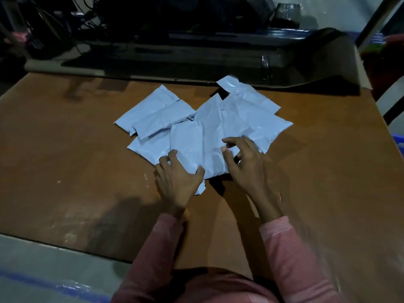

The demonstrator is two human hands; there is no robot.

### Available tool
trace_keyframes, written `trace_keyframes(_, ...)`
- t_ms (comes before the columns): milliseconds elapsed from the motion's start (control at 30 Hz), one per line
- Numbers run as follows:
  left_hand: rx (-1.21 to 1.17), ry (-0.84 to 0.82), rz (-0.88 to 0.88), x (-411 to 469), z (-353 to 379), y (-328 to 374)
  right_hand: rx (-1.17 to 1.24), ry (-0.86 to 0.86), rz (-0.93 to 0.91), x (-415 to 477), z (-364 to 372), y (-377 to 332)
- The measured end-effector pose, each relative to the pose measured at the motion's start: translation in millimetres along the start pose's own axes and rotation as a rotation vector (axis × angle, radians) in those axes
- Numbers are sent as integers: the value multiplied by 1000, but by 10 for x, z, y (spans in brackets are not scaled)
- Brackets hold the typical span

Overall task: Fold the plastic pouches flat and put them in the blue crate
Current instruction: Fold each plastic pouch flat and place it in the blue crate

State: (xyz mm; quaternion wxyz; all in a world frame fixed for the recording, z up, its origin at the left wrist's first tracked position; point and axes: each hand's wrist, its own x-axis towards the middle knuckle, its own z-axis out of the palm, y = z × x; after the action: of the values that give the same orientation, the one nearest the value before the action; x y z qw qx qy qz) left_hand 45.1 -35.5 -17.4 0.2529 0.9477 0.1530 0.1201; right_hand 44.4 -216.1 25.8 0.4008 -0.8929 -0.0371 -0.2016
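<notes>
- Table (65,149) is carrying everything.
- Pouches (220,114) are lying in a loose, overlapping pile mid-table.
- Crate (400,147) is only peeking in at the right edge, well apart from the pile.
- Left hand (177,178) is pressing spread, bent fingers on the nearest pouch (190,141), not clenching.
- Right hand (247,165) is curling its fingers onto the same pouch. Can't tell if it's pinching.

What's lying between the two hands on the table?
A white plastic pouch lies between the left hand and the right hand, on the brown table. Both hands touch it. The head view shows this.
</notes>
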Motion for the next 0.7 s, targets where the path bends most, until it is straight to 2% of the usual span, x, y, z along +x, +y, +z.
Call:
trace_keyframes(133,5,158,104,41,-24,-53,5,-27,11,248,57,27)
trace_keyframes(233,-12,132,113,106,-150,-41,50,-98,23,281,109,-15)
trace_keyframes(300,-121,107,95,139,-236,9,109,-157,55,256,101,-55)
trace_keyframes(433,-290,118,181,18,-461,231,325,-175,282,186,-107,-197)
trace_keyframes(567,-448,75,512,-336,-621,633,651,-45,487,-20,-470,-274)
trace_keyframes(700,-443,-160,845,-501,-523,841,817,252,545,-416,-894,-188)
